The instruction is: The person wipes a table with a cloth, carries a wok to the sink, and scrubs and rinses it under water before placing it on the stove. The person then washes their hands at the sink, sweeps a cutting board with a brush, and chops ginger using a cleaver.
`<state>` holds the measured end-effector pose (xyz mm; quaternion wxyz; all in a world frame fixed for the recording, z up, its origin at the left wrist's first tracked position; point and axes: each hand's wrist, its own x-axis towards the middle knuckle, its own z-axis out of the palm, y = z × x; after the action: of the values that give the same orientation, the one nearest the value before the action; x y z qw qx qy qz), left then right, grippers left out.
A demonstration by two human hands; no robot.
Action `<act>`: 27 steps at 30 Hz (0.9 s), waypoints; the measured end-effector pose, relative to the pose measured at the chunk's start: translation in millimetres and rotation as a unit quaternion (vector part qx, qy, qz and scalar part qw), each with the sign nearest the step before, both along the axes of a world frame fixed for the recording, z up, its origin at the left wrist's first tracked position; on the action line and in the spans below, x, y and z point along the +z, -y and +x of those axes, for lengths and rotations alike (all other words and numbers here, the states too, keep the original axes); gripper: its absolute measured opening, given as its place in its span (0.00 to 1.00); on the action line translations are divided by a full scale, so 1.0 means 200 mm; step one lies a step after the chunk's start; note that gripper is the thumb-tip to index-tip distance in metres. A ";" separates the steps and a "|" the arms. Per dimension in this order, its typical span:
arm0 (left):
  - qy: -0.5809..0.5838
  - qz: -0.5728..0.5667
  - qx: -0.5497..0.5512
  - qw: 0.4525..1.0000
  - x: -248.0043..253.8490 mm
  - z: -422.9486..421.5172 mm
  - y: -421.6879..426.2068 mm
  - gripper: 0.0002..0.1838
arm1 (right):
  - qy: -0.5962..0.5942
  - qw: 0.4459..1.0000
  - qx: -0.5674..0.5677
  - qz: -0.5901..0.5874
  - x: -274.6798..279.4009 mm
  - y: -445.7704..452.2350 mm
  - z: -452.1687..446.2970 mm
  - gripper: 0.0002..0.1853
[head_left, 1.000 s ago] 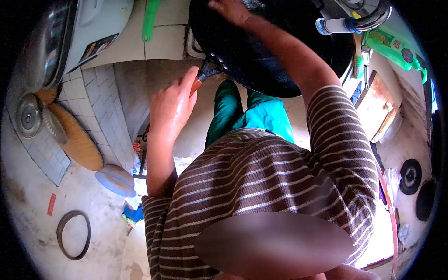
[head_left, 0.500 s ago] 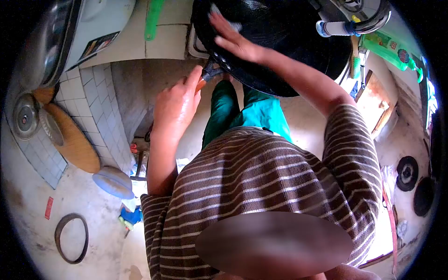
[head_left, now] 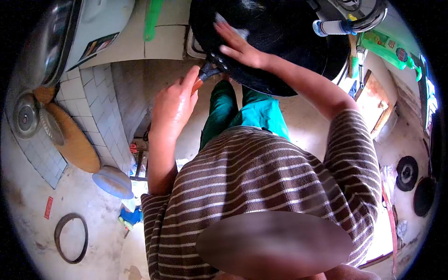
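Note:
A large black wok (head_left: 280, 44) lies at the top middle, its dark inner surface facing up. My left hand (head_left: 173, 105) is closed around its handle (head_left: 199, 79), whose brown grip shows between the fingers. Inside the wok, near its left side, my right hand (head_left: 240, 49) lies with fingers stretched out over a whitish cloth (head_left: 241, 32), pressing it to the surface. Most of the cloth is hidden under the fingers, and its material cannot be made out.
A faucet (head_left: 336, 27) reaches over the wok's right side. Beyond it lie a green bottle (head_left: 385, 46) and a brush (head_left: 353, 65). A green strip (head_left: 152, 21) rests on the tiled counter (head_left: 165, 44). A pale blue basin (head_left: 112, 182) stands lower left.
My right hand has come down from the wok's upper left edge and now lies lower inside, with the whitish cloth showing under it. My left hand stays on the handle.

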<state>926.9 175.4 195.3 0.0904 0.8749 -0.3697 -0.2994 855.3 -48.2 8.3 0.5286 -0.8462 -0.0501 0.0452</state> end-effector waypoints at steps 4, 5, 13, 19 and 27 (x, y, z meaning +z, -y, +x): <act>-0.013 0.039 0.011 0.999 0.03 0.00 0.02 0.29 | -0.097 0.973 -0.008 -0.209 -0.21 0.29 0.29 0.32; 0.005 0.027 0.002 1.000 0.03 -0.01 0.02 0.28 | -0.044 0.953 -0.073 -0.292 -0.05 0.43 0.30 0.42; 0.038 0.018 -0.006 0.999 0.04 -0.01 0.02 0.25 | -0.246 0.839 0.093 -0.477 0.28 0.80 -0.61 0.32; 0.039 0.025 -0.012 0.999 0.05 -0.02 0.03 0.25 | -0.269 0.961 0.059 -0.005 0.70 0.03 -0.41 0.38; 0.035 0.031 -0.005 0.999 0.03 -0.01 0.03 0.25 | -0.362 0.910 0.156 -0.126 0.70 0.43 -0.61 0.42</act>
<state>924.0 170.2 201.3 0.0488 0.8854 -0.3674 -0.2805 732.8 -134.2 148.6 0.3860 -0.8126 0.0191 0.4361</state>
